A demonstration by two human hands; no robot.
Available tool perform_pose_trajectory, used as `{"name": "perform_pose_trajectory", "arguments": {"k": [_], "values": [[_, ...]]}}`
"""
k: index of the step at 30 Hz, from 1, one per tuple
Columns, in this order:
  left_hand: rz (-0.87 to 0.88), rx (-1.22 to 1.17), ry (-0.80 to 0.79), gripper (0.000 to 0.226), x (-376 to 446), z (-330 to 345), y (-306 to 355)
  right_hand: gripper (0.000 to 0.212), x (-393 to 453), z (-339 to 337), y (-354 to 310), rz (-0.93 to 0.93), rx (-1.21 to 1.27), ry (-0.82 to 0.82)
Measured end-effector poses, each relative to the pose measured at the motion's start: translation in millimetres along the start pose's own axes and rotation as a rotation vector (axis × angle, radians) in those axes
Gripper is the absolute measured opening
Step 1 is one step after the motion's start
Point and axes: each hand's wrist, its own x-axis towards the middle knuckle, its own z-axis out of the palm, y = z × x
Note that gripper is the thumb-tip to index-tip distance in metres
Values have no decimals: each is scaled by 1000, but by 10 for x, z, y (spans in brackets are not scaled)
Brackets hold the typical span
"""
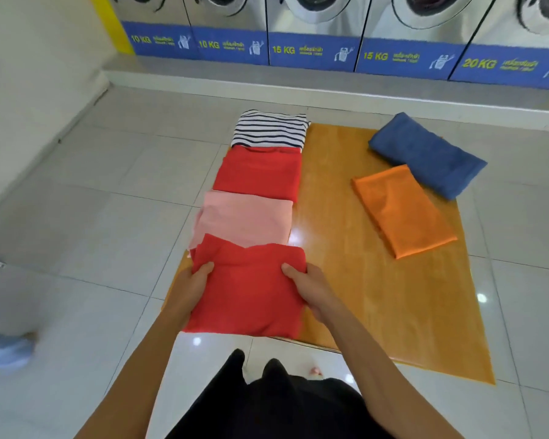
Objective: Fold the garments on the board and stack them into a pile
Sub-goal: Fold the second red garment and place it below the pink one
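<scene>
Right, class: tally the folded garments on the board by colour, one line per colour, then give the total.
Red: 2, the held red one and the far red one
Pink: 1
Striped: 1
Orange: 1
Blue: 1
Total: 6
The left hand and right hand grip the held red one.

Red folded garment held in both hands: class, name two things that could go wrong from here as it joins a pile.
1. The red folded garment is held only at its side edges by the left hand and right hand; its layers may sag open.
2. The pink garment beyond has a loose left edge, so stacking there could lean.
</scene>
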Motion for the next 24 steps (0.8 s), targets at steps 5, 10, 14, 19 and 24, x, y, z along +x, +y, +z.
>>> {"name": "perform_pose_trajectory", "arguments": {"k": [5, 10, 14, 19, 24], "values": [[-46, 117, -28, 43, 311, -365, -196, 33, 94, 471, 62, 7, -150, 78], [-72, 215, -74, 43, 517, -476, -377, 39, 28, 649, 163, -7, -317, 107], [-74, 284, -76, 37, 544, -592, -540, 37, -1, 736, 217, 62, -356, 97], [128, 420, 0, 29, 578, -549, -436, 53, 137, 801, 195, 32, -402, 341], [135, 393, 16, 25, 790, -506, -323, 53, 217, 845, 135, -36, -448, 430]]}}
